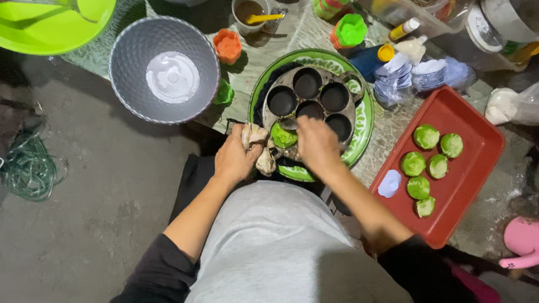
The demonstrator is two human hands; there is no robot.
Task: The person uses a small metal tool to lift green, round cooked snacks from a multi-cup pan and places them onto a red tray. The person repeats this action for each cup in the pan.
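Two hands work at the black mould pan (314, 98): left (236, 158) gripping a crumpled rag (257, 147), right (317, 143) closed on a spoon (289, 124).

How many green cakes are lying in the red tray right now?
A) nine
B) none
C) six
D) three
C: six round green cakes lie in the red tray, beside one pale bluish piece; a seventh green cake sits in the dark cast pan, not in the tray.
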